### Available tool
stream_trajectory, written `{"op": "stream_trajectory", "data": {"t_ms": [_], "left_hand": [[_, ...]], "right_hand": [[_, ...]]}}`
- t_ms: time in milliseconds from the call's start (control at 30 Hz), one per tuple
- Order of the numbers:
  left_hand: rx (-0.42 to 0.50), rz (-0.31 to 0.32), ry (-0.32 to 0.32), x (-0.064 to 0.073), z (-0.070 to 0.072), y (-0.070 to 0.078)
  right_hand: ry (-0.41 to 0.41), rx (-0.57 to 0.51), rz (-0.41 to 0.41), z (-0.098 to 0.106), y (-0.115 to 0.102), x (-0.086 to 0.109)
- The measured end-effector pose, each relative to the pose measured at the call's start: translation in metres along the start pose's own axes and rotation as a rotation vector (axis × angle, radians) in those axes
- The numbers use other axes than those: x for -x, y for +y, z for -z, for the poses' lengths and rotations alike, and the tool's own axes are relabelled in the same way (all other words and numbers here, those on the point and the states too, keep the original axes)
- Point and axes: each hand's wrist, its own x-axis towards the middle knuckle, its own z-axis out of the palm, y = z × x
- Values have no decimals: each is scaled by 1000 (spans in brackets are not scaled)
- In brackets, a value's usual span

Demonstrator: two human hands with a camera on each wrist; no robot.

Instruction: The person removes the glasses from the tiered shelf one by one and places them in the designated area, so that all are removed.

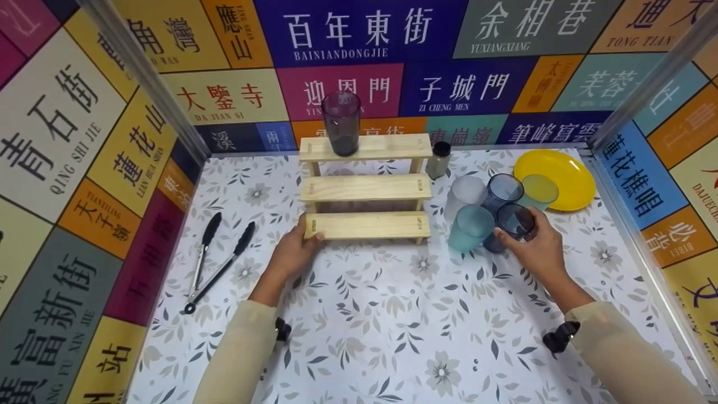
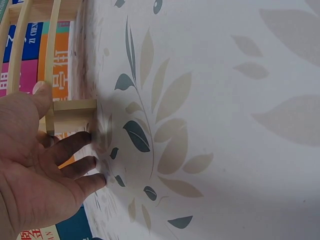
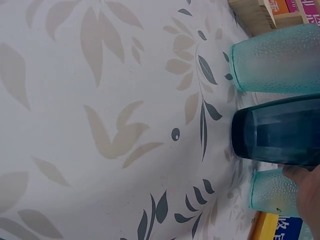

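Note:
At the left end of the lowest step of a three-step wooden rack [image 1: 367, 225], my left hand [image 1: 294, 249] pinches the plank. In the left wrist view the left hand [image 2: 45, 165] has its thumb on the plank, the other fingers spread beside the rack's leg [image 2: 75, 106]. My right hand [image 1: 538, 247] grips a dark blue glass [image 1: 513, 221] near its rim. The right wrist view shows this dark blue glass [image 3: 275, 131] upright, its base close to the tablecloth. Around it stand a teal glass [image 1: 470, 229], a frosted clear glass [image 1: 465, 193], another dark glass [image 1: 505, 188] and a greenish glass [image 1: 539, 191].
A purple glass [image 1: 342, 124] stands on the rack's top step. Right of the rack is a small black-capped jar [image 1: 438, 160]. A yellow plate [image 1: 578, 179] lies at the back right, and black-tipped tongs [image 1: 216, 266] lie at the left. Printed panels [image 1: 342, 90] wall the table in.

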Motion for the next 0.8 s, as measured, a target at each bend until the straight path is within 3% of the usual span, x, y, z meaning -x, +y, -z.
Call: {"op": "stream_trajectory", "data": {"t_ms": [200, 467, 800], "left_hand": [[26, -1, -1, 6, 8, 13], [68, 81, -60, 30, 38, 68], [35, 87, -45, 34, 40, 77]], "right_hand": [[-19, 13, -2, 3, -2, -1], [-53, 10, 37, 7, -3, -2], [-113, 2, 47, 10, -2, -4]]}}
